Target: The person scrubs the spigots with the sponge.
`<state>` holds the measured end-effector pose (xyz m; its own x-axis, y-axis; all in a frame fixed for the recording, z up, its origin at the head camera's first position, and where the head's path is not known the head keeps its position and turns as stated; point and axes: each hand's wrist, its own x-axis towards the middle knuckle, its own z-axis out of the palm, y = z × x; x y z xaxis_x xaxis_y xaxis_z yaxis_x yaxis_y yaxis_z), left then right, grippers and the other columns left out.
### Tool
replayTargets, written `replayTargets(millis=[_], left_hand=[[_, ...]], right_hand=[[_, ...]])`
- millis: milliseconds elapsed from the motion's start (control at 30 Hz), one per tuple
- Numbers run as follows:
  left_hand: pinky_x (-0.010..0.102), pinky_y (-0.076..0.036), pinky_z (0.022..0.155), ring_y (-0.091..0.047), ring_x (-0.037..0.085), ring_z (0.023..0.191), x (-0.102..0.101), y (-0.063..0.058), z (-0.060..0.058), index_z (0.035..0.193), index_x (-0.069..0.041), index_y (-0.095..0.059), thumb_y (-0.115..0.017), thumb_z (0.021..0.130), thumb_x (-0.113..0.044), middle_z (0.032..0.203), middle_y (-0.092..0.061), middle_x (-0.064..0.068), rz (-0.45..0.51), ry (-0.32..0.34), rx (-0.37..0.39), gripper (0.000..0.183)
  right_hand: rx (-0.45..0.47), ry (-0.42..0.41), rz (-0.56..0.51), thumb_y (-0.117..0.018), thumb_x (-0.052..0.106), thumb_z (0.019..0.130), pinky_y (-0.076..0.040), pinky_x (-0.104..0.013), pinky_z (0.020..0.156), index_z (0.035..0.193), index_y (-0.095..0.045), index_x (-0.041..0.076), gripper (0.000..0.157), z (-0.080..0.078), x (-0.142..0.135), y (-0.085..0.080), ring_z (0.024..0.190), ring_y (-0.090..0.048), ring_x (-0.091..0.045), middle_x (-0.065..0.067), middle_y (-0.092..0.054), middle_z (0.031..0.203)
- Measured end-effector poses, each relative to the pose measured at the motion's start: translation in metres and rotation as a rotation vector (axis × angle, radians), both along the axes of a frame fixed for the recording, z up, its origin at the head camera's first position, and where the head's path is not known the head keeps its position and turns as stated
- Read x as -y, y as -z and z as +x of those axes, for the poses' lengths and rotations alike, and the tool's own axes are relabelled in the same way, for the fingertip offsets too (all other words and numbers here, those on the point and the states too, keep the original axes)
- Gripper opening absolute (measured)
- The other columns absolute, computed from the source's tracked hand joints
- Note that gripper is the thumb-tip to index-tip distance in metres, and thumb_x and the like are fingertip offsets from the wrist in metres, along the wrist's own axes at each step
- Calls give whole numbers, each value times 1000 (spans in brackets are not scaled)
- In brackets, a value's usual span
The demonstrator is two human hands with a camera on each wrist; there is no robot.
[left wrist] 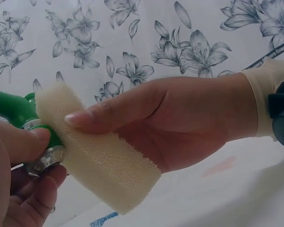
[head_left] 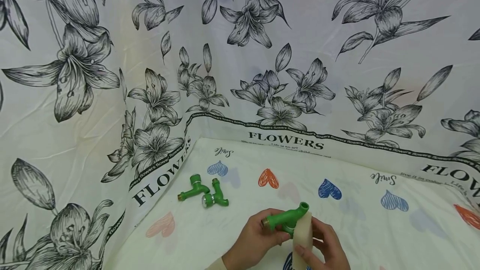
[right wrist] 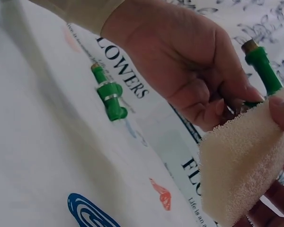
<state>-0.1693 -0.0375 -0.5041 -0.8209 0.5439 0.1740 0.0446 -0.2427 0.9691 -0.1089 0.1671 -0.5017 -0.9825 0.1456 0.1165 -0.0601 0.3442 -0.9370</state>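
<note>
In the head view, my left hand [head_left: 253, 238] pinches a green tap [head_left: 279, 219] with a brass-coloured threaded end. The left wrist view shows its fingers on the green and silver knob [left wrist: 46, 160] of the tap. My right hand [head_left: 331, 248] grips a cream sponge [head_left: 303, 236], thumb on one face and fingers on the other. The sponge [right wrist: 248, 153] lies against the tap's side, between the two hands, and hides part of the tap. Both are held above the cloth.
Two more green taps, one with a brass end [head_left: 196, 187] and one with a silver-ringed knob [head_left: 215, 197], lie close together on the white heart-printed cloth [head_left: 240, 220] at left. A flower-printed curtain [head_left: 210, 128] rises behind and along the left side.
</note>
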Motion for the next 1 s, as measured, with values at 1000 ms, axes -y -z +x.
replayTargets(millis=[1000], left_hand=[[20, -55, 84, -64, 10, 101, -2, 5, -1, 144, -3, -61, -69, 108, -8, 128, -70, 8, 14, -2, 11, 37]], right_hand=[[-12, 50, 58, -94, 19, 89, -59, -24, 87, 146, -59, 9, 68, 0, 6, 7, 109, -65, -23, -5, -61, 125]])
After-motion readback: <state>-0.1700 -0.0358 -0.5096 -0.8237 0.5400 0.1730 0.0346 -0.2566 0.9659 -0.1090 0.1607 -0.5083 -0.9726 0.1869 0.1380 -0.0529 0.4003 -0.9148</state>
